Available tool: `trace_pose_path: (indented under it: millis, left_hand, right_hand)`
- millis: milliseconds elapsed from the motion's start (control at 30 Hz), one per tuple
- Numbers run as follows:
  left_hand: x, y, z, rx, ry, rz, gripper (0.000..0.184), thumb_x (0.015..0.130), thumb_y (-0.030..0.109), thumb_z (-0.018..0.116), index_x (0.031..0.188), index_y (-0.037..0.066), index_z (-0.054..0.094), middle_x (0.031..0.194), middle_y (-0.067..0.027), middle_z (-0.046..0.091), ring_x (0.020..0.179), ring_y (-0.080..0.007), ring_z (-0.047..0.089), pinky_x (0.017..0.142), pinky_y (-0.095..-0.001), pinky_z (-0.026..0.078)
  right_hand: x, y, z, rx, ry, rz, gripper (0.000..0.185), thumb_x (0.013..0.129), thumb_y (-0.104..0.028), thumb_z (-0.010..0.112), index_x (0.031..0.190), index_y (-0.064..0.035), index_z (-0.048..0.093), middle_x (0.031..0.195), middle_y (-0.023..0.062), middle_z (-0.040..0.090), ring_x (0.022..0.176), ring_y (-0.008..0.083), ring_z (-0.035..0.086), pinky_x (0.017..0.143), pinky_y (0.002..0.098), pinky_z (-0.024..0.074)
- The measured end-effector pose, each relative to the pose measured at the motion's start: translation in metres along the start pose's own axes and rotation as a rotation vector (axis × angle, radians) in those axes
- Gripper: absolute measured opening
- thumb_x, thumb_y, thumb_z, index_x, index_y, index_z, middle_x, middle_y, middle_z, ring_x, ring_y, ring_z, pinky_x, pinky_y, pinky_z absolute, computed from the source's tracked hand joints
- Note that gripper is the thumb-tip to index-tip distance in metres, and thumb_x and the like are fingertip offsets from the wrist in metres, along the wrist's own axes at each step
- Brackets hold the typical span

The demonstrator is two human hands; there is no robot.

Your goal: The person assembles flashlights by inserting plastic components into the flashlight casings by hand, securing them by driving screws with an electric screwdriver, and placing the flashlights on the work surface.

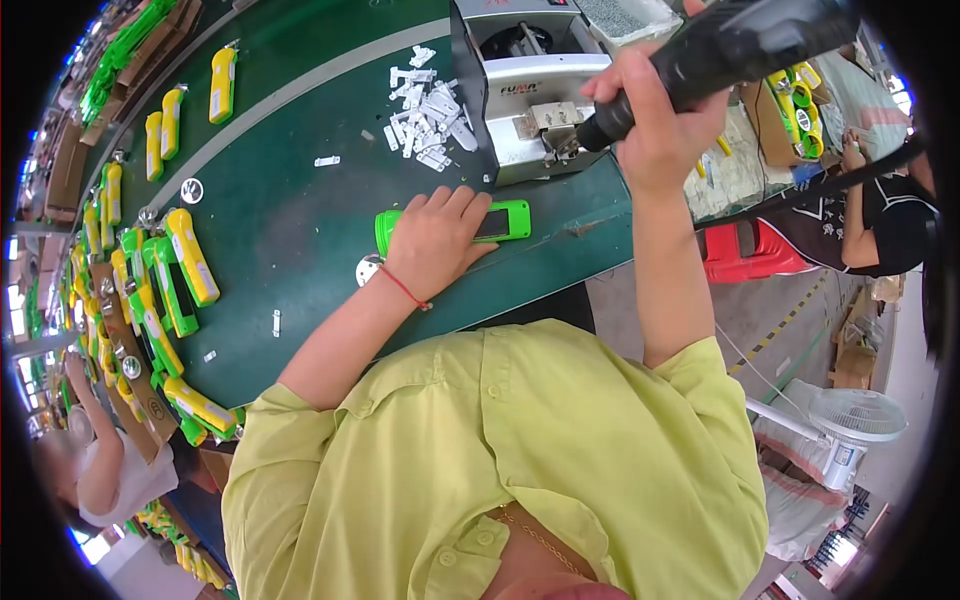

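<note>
A green casing (517,221) is lying on the dark green counter (300,225), directly in front of the person, and the left hand (437,235) is gripping it from above, fingers spreading across its middle. A round white piece (368,268) is resting just beside it, near the wrist. The right hand (668,125) is closing firmly around a black tool (740,55) and is pointing its tip down at the metal block (556,118) on the front of a grey machine (520,75) marked FUMA; from this angle it is hard to tell whether the tip is touching. Small white parts (435,115) are lying in a loose heap to the machine's left. Farther left, yellow-and-green units (192,255) are crowding the counter's edge. Beyond, a co-worker (900,225) is appearing at the far right, near a red stool (750,250), and a white fan (855,415) is standing nearer the person.
</note>
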State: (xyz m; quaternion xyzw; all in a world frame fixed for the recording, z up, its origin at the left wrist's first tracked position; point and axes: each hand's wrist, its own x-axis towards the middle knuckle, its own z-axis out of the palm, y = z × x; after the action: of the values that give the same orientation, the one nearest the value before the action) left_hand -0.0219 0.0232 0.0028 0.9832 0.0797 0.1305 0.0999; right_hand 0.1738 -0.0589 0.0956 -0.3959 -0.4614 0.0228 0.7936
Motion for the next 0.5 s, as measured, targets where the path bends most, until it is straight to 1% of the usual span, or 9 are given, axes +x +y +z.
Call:
trace_pose_path:
  millis: [67,100,133,200,233,367,400,467,500]
  left_hand:
    - [0.001,0.0,-0.001,-0.013,-0.036,-0.034,0.048,0.073,0.035,0.071,0.11,0.008,0.056,0.094,-0.0056,0.055,0.086,-0.0231,0.055,0.072,-0.0347,0.045]
    - [0.001,0.0,-0.001,-0.022,-0.045,-0.036,0.049,0.072,0.035,0.071,0.11,0.007,0.057,0.095,-0.006,0.055,0.086,-0.0232,0.055,0.073,-0.0347,0.045]
    - [0.003,-0.001,-0.001,-0.026,-0.046,-0.037,0.05,0.072,0.036,0.071,0.11,0.007,0.057,0.095,-0.0063,0.055,0.087,-0.0234,0.055,0.074,-0.0347,0.045]
    - [0.004,-0.003,0.0,-0.033,-0.034,-0.03,0.051,0.072,0.037,0.071,0.11,0.007,0.058,0.095,-0.0068,0.055,0.087,-0.024,0.055,0.075,-0.0348,0.045]
    - [0.005,-0.004,0.0,-0.045,-0.018,-0.018,0.052,0.072,0.039,0.071,0.11,0.006,0.059,0.095,-0.0072,0.055,0.087,-0.0246,0.056,0.076,-0.0349,0.046]
    - [0.019,-0.001,0.006,-0.046,-0.078,-0.035,0.052,0.073,0.04,0.07,0.11,0.006,0.06,0.095,-0.0084,0.055,0.087,-0.0258,0.056,0.078,-0.0352,0.046]
    - [0.022,0.004,0.011,-0.066,-0.054,-0.034,0.051,0.074,0.04,0.07,0.11,0.005,0.06,0.095,-0.0087,0.055,0.088,-0.026,0.056,0.078,-0.0351,0.046]
    - [0.023,0.016,0.016,-0.097,-0.039,-0.041,0.05,0.074,0.04,0.07,0.109,0.005,0.061,0.095,-0.009,0.055,0.088,-0.0262,0.056,0.078,-0.0351,0.046]
    - [0.024,0.022,0.014,-0.075,-0.055,-0.087,0.05,0.074,0.04,0.07,0.109,0.005,0.061,0.095,-0.0093,0.055,0.088,-0.0262,0.056,0.078,-0.0353,0.046]
  right_hand:
    - [0.002,0.002,0.003,-0.022,-0.056,-0.061,0.044,0.082,0.004,0.055,0.123,0.0037,0.04,0.071,0.0097,0.058,0.056,0.0165,0.057,0.058,0.0346,0.0532]
    - [0.003,0.011,-0.005,-0.108,-0.119,-0.056,0.022,0.083,0.003,0.056,0.103,0.0043,0.049,0.071,0.0106,0.059,0.054,0.0167,0.058,0.057,0.0336,0.0528]
    - [0.0,0.018,-0.009,-0.102,-0.119,-0.055,0.022,0.083,0.003,0.056,0.103,0.0043,0.049,0.071,0.0106,0.059,0.054,0.0167,0.058,0.057,0.0336,0.0528]
    - [-0.007,0.026,-0.007,-0.126,-0.11,-0.046,0.009,0.082,0.003,0.058,0.088,0.0031,0.051,0.069,0.0101,0.059,0.054,0.016,0.058,0.056,0.0311,0.0521]
    - [-0.011,0.026,0.003,-0.075,-0.022,-0.042,0.011,0.081,0.003,0.061,0.087,0.0024,0.051,0.068,0.0087,0.059,0.054,0.0143,0.058,0.054,0.0277,0.0505]
    - [-0.005,0.029,0.003,-0.167,-0.062,0.028,0.014,0.081,0.001,0.063,0.089,0.0013,0.051,0.069,0.0076,0.059,0.054,0.0126,0.058,0.051,0.0242,0.0475]
    - [0.003,0.033,0.002,-0.174,-0.081,0.162,0.014,0.081,0.0,0.063,0.089,0.0014,0.052,0.069,0.0076,0.06,0.054,0.0131,0.058,0.051,0.0246,0.0476]
    - [0.015,0.03,0.009,-0.213,-0.009,0.389,0.032,0.082,-0.006,0.063,0.109,0.0039,0.049,0.065,0.0039,0.056,0.049,0.0103,0.053,0.045,0.023,0.0406]
    - [0.015,0.024,0.01,-0.14,0.023,0.414,0.021,0.081,-0.007,0.064,0.094,0.0002,0.05,0.063,0.0043,0.057,0.048,0.0103,0.053,0.044,0.0237,0.0402]
